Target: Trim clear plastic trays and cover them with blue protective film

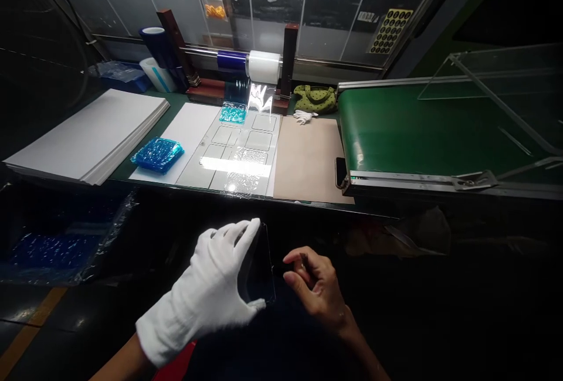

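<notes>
**Head view**

Left hand [211,275]: we see it in a white cotton glove at lower centre, closed around the edge of the panel.

Right hand [314,284]: bare, to the right of the panel; we see its thumb and fingers curved and apart, gripping nothing visible, just beside the panel's edge.

Dark rectangular panel [257,266]: tilted, held in the air at lower centre, below the bench's front edge.

Bench: across the upper half, we find a stack of white sheets [88,135] at left, a blue bubble pouch [157,155], a marked template sheet [237,152] at centre and a tan sheet [308,158] to its right.

Roller: a white film roll [264,67] sits at upper centre.

Conveyor: a green conveyor belt [396,129] occupies the right.
</notes>
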{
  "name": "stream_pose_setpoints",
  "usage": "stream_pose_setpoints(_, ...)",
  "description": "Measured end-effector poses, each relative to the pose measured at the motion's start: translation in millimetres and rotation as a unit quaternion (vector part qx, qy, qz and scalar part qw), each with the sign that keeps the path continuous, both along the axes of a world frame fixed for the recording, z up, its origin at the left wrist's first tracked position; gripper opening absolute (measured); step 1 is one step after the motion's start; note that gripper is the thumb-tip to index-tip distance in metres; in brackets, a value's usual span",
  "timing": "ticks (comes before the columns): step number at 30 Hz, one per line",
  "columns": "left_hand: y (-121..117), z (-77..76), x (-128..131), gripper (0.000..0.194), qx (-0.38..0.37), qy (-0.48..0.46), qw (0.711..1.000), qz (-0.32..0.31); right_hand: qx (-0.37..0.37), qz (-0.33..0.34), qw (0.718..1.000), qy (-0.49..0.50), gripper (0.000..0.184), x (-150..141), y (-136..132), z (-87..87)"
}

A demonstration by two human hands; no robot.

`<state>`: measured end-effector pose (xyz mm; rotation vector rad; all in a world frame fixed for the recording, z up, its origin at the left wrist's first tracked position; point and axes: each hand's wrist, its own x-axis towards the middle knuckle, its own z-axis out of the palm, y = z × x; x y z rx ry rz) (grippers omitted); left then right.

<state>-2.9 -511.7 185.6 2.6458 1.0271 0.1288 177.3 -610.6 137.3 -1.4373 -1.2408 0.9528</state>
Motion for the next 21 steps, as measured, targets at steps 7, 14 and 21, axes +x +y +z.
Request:
stream_pose_setpoints(7,-5.7,3.9,-2.3,0.111,0.040,0.009,0.999,0.021,-0.011,0.055,0.998,0.001,0.015,-7.1,16.3,3.7)
stream_pose_setpoints(14,2.0,-2.5,-9.5,0.112,0.036,0.051,0.996,0.070,-0.133,-0.033,0.956,-0.260,0.023,37.0,14.4,-39.5)
stream_pose_setpoints(21,3.7,-51.9,-34.1,0.103,-0.329,-0.149,0.909,0.209,-0.151,-0.061,0.893,-0.419,0.046,85.1,125.5,-95.6)
